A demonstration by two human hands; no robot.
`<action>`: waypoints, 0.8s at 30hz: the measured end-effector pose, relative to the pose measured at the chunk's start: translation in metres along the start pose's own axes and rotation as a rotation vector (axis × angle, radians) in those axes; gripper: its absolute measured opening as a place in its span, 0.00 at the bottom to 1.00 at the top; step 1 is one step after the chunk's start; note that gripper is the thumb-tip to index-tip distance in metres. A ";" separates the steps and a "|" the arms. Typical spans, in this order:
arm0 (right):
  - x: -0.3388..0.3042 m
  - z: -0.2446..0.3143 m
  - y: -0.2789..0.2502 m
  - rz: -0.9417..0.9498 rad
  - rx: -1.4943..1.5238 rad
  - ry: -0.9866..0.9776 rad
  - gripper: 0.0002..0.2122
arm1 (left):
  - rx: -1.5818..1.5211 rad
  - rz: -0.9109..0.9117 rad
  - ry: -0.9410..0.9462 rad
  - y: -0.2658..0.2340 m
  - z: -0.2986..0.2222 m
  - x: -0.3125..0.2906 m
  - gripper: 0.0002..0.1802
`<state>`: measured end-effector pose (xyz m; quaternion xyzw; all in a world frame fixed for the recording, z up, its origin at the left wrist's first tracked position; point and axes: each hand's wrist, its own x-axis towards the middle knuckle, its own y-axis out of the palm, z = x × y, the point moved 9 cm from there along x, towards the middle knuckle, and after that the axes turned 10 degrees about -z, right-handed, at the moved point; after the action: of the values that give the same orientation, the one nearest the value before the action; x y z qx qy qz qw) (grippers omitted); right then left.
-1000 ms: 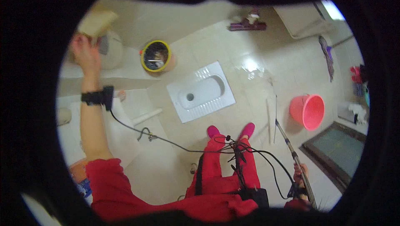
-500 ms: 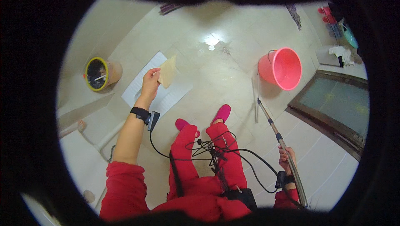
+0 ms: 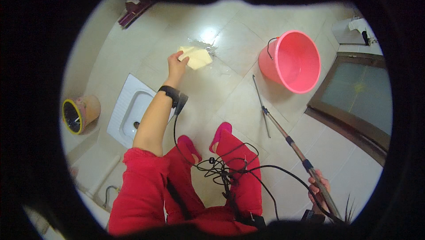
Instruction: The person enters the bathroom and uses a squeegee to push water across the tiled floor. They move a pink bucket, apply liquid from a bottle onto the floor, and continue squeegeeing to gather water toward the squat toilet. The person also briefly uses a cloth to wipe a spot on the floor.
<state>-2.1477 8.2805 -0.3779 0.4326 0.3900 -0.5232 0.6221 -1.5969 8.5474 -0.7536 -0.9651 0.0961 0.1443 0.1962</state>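
Note:
My left hand point(image 3: 177, 68) is stretched out ahead over the floor. Between its thumb and fingers it pinches one edge of a pale yellow cloth point(image 3: 197, 57). A shiny wet patch point(image 3: 207, 45) shows on the tiles just beyond the cloth. At the lower right, my right hand point(image 3: 319, 190) wraps round a metal telescopic pole point(image 3: 290, 140) with dark joints. The pole slants away to a thin straight crossbar point(image 3: 256, 90) near the floor. Past that bar stands a pink bucket point(image 3: 299, 63), its dark handle hanging at the left of the rim.
A white squat toilet point(image 3: 118, 119) is set into the floor at my left. Farther left is a yellow-rimmed bin point(image 3: 90, 110). A purple broom-like head point(image 3: 134, 15) lies far left. At right is a brown-framed glass panel point(image 3: 352, 94). Loose black cables point(image 3: 221, 169) hang before my legs.
My left hand has carried the cloth forward and slightly right, towards the wet patch. My view has shifted, and the squat toilet shows more fully. The right hand still grips the pole.

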 end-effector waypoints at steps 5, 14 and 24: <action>0.050 0.004 -0.051 -0.181 0.112 -0.644 0.13 | -0.249 -0.153 -0.159 0.077 0.109 0.090 0.24; 0.078 -0.008 -0.062 -0.148 -0.858 -1.097 0.12 | 0.527 0.046 0.288 0.200 0.196 0.116 0.30; 0.084 -0.056 -0.021 -0.390 -0.365 -1.460 0.13 | 0.822 0.216 0.615 0.257 0.239 0.093 0.32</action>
<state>-2.1580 8.3051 -0.4775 -0.2074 0.0303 -0.7030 0.6796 -1.6293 8.4000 -1.0833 -0.7910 0.2968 -0.1757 0.5054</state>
